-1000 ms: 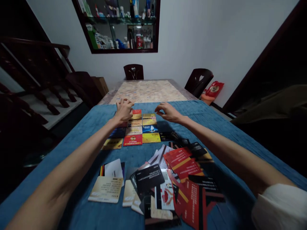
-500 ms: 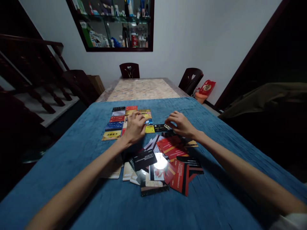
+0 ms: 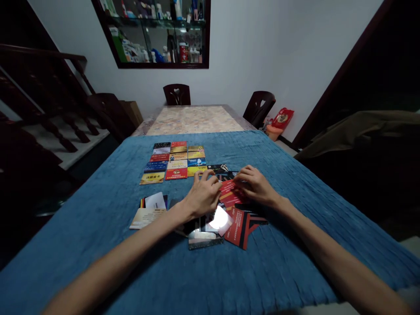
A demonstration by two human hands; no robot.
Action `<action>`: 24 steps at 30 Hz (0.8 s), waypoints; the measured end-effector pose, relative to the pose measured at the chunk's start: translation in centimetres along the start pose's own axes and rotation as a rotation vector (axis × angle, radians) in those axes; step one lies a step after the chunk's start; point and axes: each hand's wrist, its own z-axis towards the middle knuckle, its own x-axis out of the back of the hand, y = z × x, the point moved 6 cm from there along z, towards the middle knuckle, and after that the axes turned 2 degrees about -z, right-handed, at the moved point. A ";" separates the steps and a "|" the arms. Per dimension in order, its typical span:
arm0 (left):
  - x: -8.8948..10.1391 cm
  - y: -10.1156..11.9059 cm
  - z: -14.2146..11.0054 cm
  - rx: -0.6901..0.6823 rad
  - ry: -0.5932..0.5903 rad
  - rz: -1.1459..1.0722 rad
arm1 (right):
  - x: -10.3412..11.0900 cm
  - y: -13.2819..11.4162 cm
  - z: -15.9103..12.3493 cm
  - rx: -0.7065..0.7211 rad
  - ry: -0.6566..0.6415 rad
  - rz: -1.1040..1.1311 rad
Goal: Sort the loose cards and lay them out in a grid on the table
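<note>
My left hand (image 3: 203, 193) reaches over the left side of a loose card pile, its fingers curled and its thumb side against the edge of a red card (image 3: 227, 197). From the right, my right hand (image 3: 255, 186) has bent fingers closed on the same card's upper right part; the fingertips are partly hidden. Below lie another red card (image 3: 236, 228) with a black stripe and a glossy card (image 3: 205, 241), overlapping face down. Just beyond my hands, a black card (image 3: 216, 168) adjoins columns of overlapping cards, among them a yellow card (image 3: 197, 171).
A blue cloth (image 3: 108, 192) covers the near part of the table. To the left of the pile lie a cream card (image 3: 146, 217) and a white card (image 3: 155, 201). Dark chairs (image 3: 177, 95) stand around the table, and a red bag (image 3: 282, 118) is at the back right.
My left hand has moved from the laid-out columns toward me and right, onto the pile. My right hand has come slightly nearer, onto the red card. The view has shifted a little.
</note>
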 end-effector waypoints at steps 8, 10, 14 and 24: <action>0.6 -0.7 -3.9 0.048 -0.007 -0.041 | -1.1 -4.9 0.4 0.088 -0.072 0.041; 0.8 -0.9 -4.8 0.058 -0.002 -0.053 | -1.5 -5.8 0.4 0.108 -0.098 0.057; 0.8 -1.6 -5.7 0.088 -0.009 -0.058 | -2.1 -7.0 0.3 0.143 -0.165 0.072; 0.5 -2.0 -5.9 0.076 -0.018 -0.057 | -3.0 -7.4 0.5 0.166 -0.162 0.044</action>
